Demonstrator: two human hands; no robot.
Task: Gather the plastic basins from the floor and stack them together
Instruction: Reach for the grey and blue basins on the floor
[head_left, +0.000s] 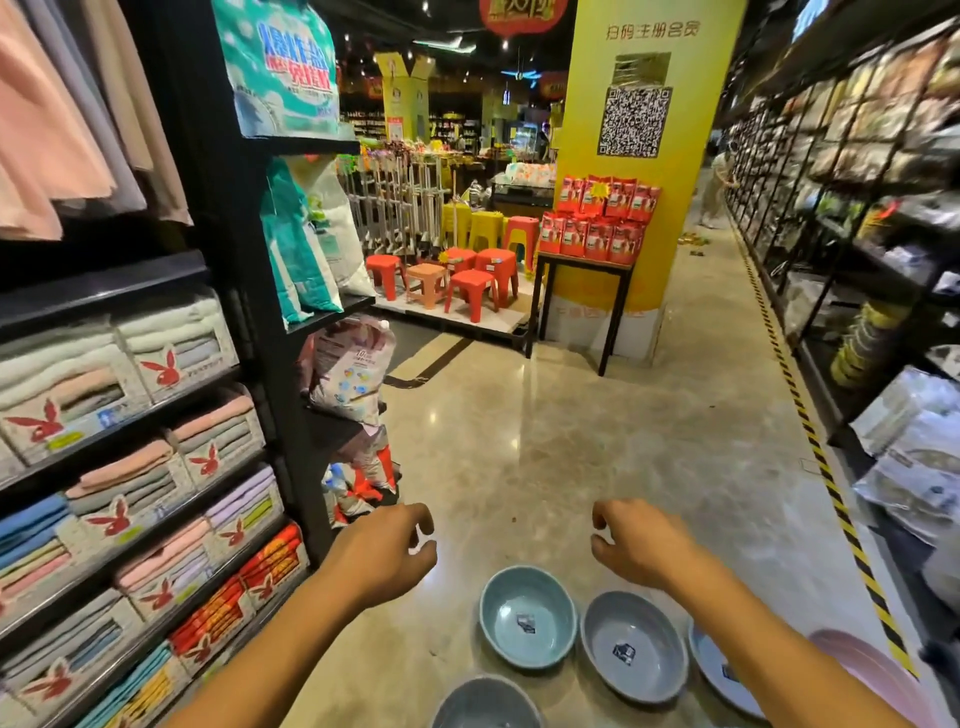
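Basins on polished stone floor (597, 441): teal round plastic basin (527, 617), grey-blue plastic basin (634, 647) just beside it, dark grey basin (485, 702) nearer, pale blue basin (719, 670) and pink basin (862, 670) partly hidden. Left hand (382, 553), right hand (641, 543): both empty, fingers loosely curled, above basins.

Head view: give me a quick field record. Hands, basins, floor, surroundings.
left hand: raised above floor, fingers loosely curled, holding nothing
right hand: raised above floor, fingers loosely curled, holding nothing
teal basin: on floor, upright, label inside
grey-blue basin: on floor, right of teal basin, label inside
third basin: near bottom edge, partly cut off
pale blue basin: partly behind right forearm
pink basin: far right, mostly hidden
stacked: none yet
floor: polished, shop aisle
left shelf: folded towels
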